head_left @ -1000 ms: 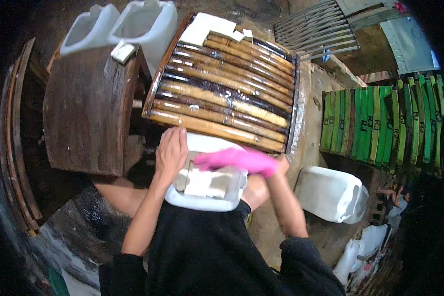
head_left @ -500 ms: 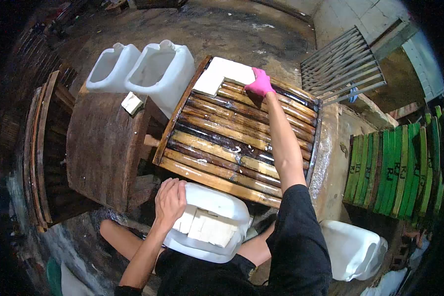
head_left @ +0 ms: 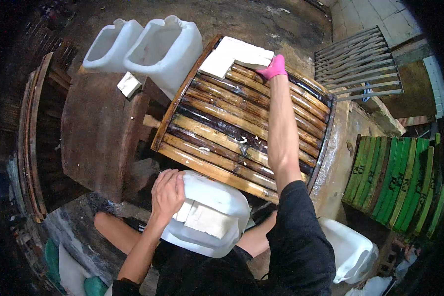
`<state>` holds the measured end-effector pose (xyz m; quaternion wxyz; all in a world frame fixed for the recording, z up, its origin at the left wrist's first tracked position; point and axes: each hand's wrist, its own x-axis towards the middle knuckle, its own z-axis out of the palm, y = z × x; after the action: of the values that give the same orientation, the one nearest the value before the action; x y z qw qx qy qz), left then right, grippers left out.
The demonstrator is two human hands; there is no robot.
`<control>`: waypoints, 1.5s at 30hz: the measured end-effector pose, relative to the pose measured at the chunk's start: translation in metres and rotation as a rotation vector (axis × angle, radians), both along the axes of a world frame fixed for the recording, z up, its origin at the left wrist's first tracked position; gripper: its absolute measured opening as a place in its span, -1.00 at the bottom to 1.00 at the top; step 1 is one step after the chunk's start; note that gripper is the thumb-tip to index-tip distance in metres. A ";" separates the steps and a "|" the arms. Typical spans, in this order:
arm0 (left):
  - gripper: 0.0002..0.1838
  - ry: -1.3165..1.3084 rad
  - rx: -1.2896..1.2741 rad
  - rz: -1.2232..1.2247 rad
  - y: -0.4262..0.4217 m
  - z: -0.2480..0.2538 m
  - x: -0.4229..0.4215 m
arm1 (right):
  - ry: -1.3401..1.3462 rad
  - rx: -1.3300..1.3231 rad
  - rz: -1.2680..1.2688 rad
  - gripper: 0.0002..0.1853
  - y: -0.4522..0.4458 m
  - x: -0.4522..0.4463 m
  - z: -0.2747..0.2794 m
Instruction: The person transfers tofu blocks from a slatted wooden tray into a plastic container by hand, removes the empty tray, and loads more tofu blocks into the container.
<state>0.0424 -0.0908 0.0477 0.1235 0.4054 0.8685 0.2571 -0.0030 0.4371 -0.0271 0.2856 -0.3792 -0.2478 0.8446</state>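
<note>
My left hand (head_left: 167, 193) is closed over the left rim of a cut white jug (head_left: 217, 190) between my legs. White blocks (head_left: 208, 220) lie inside the jug. My right hand (head_left: 274, 67), in a pink glove, reaches to the far side of a slatted bamboo rack (head_left: 222, 123). Its fingers are at the right end of a group of white blocks (head_left: 237, 52) in the rack's far left corner. The glove and wrist hide part of the fingertips, so whether a block is gripped does not show.
A brown wooden stand (head_left: 96, 128) with one white block (head_left: 129, 85) is left of the rack. Two cut jugs (head_left: 160, 47) stand behind it. Green slatted frames (head_left: 392, 180), a metal grate (head_left: 360, 61) and another jug (head_left: 348, 249) are at the right.
My right hand has moved from above the jug to the rack's far side, beside the white blocks. My left hand stays on the jug rim. The camera view has shifted.
</note>
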 end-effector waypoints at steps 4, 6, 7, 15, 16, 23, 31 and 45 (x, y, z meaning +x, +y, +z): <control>-0.70 -0.001 -0.009 0.022 0.001 -0.001 -0.004 | 0.077 0.074 0.334 -0.30 0.033 0.007 -0.018; -0.70 -0.020 -0.011 0.031 0.000 0.001 -0.003 | 0.229 0.001 0.410 -0.25 0.017 -0.002 -0.006; -0.70 -0.008 -0.006 0.039 0.001 0.002 -0.001 | 0.374 -0.050 0.450 -0.24 0.017 -0.007 -0.015; -0.71 -0.003 0.003 -0.007 0.004 0.006 -0.003 | 0.652 -0.102 0.196 -0.16 -0.049 0.009 0.000; -0.71 -0.008 0.001 -0.013 0.003 0.006 -0.003 | 0.675 -0.108 0.183 -0.16 -0.056 0.018 0.000; -0.61 -0.070 0.076 -0.044 -0.005 -0.010 -0.006 | 0.246 0.176 -0.001 -0.27 -0.151 0.153 0.029; -0.41 -0.330 0.084 -0.102 -0.008 -0.014 -0.014 | 0.076 -0.313 0.179 -0.34 -0.358 0.273 0.098; -0.42 -0.280 0.094 -0.108 -0.016 -0.024 -0.016 | -0.345 0.634 1.209 -0.50 -0.503 0.141 -0.092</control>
<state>0.0262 -0.1064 0.0238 0.2381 0.4171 0.8067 0.3443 0.1379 -0.0661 -0.1193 -0.1805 -0.2018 -0.6911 0.6701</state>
